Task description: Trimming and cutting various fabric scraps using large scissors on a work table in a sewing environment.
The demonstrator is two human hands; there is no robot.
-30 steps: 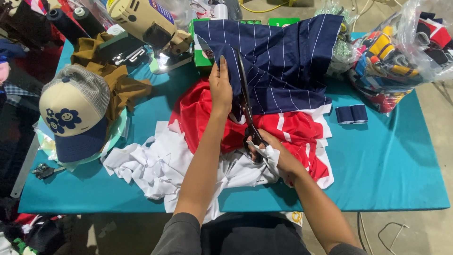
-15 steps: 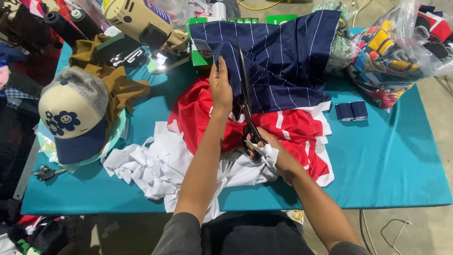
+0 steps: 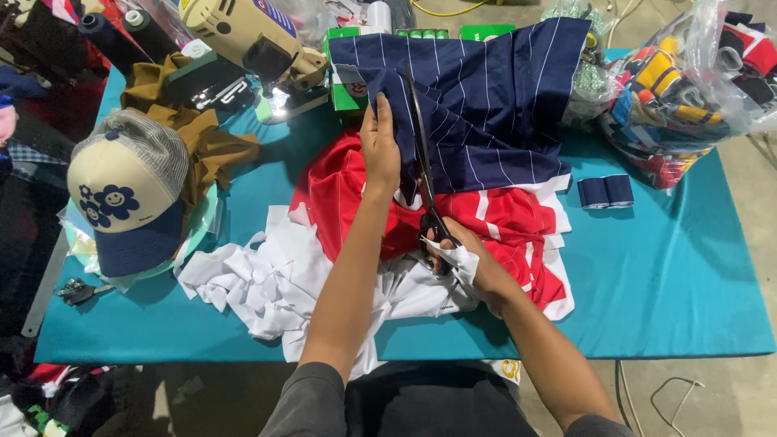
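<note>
My right hand (image 3: pixel 457 257) grips the handles of long black scissors (image 3: pixel 422 162), whose blades run up through a navy pinstriped fabric (image 3: pixel 486 105). My left hand (image 3: pixel 380 146) pinches the navy fabric's cut edge just left of the blades. Under the navy piece lies a red striped fabric (image 3: pixel 348 202), and below that a heap of white fabric pieces (image 3: pixel 267 283). All of it rests on a teal table (image 3: pixel 672 283).
A cream and navy cap with a flower patch (image 3: pixel 125 194) sits at the left on brown fabric (image 3: pixel 206 150). A beige cutting machine (image 3: pixel 243 36) stands at the back. A clear bag of coloured items (image 3: pixel 688 89) fills the back right, with two small navy rolls (image 3: pixel 605 191) beside it.
The scissors have advanced a little farther up the navy fabric. My left hand has kept its hold beside the blades.
</note>
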